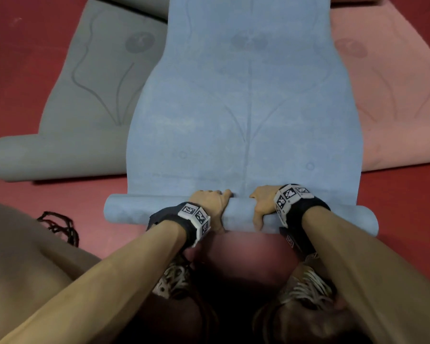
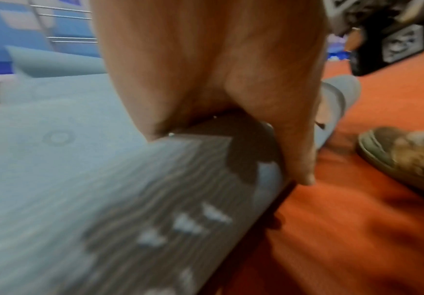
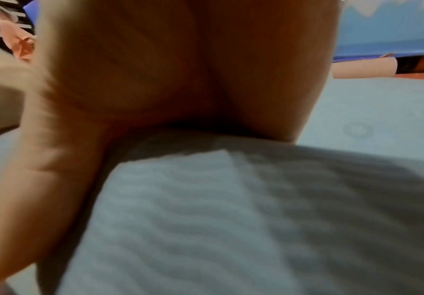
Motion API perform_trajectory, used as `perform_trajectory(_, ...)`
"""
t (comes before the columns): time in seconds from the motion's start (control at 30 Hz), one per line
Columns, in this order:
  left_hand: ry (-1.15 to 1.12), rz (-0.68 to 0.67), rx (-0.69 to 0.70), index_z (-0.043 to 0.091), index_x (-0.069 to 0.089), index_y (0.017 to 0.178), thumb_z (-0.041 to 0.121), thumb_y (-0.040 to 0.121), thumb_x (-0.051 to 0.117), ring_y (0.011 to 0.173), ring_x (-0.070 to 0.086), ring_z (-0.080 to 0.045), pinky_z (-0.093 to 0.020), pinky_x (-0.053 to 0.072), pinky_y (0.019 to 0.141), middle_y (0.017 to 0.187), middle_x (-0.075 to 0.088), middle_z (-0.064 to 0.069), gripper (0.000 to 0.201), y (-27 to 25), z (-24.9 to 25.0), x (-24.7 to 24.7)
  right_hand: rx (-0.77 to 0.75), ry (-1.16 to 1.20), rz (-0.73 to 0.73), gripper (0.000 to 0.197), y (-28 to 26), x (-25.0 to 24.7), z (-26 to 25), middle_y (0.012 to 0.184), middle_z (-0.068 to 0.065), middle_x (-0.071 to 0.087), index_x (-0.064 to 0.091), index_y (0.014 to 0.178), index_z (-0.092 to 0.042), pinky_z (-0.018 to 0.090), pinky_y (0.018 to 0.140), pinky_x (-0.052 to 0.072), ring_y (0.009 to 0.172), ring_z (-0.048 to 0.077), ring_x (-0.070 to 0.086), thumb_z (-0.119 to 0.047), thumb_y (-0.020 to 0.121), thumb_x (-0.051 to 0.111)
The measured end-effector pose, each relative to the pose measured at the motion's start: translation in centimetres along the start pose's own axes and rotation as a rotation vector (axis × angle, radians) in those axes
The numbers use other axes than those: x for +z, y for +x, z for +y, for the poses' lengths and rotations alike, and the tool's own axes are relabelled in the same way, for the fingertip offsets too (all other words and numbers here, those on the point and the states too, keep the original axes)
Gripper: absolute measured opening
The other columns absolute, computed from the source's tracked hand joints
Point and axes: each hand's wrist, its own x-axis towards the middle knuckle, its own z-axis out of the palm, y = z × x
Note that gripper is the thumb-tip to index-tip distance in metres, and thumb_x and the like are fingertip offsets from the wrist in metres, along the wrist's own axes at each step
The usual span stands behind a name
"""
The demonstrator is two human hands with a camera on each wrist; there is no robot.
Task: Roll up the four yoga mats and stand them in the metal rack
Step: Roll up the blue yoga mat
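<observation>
Blue mat (image 1: 243,108) flat on the red floor (image 1: 23,58) ahead of both hands, its near end already wound into a narrow roll (image 1: 238,214). Left hand (image 1: 212,202) and right hand (image 1: 262,203) side by side at mid-roll, fingers over the top, thumbs curled round the near side. Looks soft, bendy, grippy and light, with a ribbed underside; likely to skew at the ends unless hands spread wider. Grey mat (image 1: 90,95) beyond the left hand, pink mat (image 1: 387,95) beyond the right.

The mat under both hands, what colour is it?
Blue mat, with faint darker line markings. Head view shows it best.
</observation>
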Motion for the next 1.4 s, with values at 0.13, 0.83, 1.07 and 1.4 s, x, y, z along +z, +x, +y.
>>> perform_trajectory(0.13, -0.008, -0.079, -0.118, 0.034, 0.046, 0.133, 0.042, 0.062, 0.082, 0.101, 0.066, -0.024, -0.028, 0.049, 0.077, 0.114, 0.066, -0.001, 0.08, 0.5, -0.4, 0.2, -0.013, -0.022, 0.002, 0.065, 0.3, 0.4, -0.8, 0.106, 0.0, 0.069, 0.065, 0.109, -0.018, 0.034, 0.085, 0.057, 0.093, 0.021, 0.067, -0.036, 0.051, 0.088)
perform_trajectory(0.83, -0.056, 0.004, -0.062, 0.027, 0.041, 0.134, 0.044, 0.06, 0.082, 0.107, 0.063, -0.026, -0.033, 0.047, 0.088, 0.118, 0.063, -0.003, 0.087, 1.3, -1.3, 1.2, -0.002, -0.083, 0.095, 0.074, 1.3, 0.7, -0.5, 0.115, 0.005, 0.066, 0.061, 0.118, -0.017, 0.028, 0.075, 0.052, 0.094, 0.024, 0.062, -0.039, 0.053, 0.088)
perform_trajectory(1.07, -0.083, -0.327, -0.196, 0.031, 0.065, 0.086, 0.019, 0.021, 0.092, 0.043, 0.052, -0.002, -0.018, 0.045, 0.046, 0.056, 0.061, 0.009, 0.071, 4.6, -0.8, 0.9, -0.051, -0.318, 0.395, 0.068, 1.4, 4.7, -1.2, 0.113, 0.008, 0.062, 0.042, 0.12, -0.012, 0.038, 0.083, 0.047, 0.103, 0.03, 0.063, -0.03, 0.067, 0.079)
perform_trajectory(1.4, -0.047, 0.031, -0.105, 0.024, 0.036, 0.139, 0.043, 0.061, 0.081, 0.125, 0.048, -0.022, -0.038, 0.031, 0.103, 0.134, 0.051, -0.001, 0.091, 1.3, -0.6, 6.2, 0.007, -0.11, 0.133, 0.057, 2.8, 4.4, -0.6, 0.091, 0.004, 0.068, 0.062, 0.096, -0.018, 0.03, 0.063, 0.055, 0.075, 0.025, 0.063, -0.026, 0.044, 0.084)
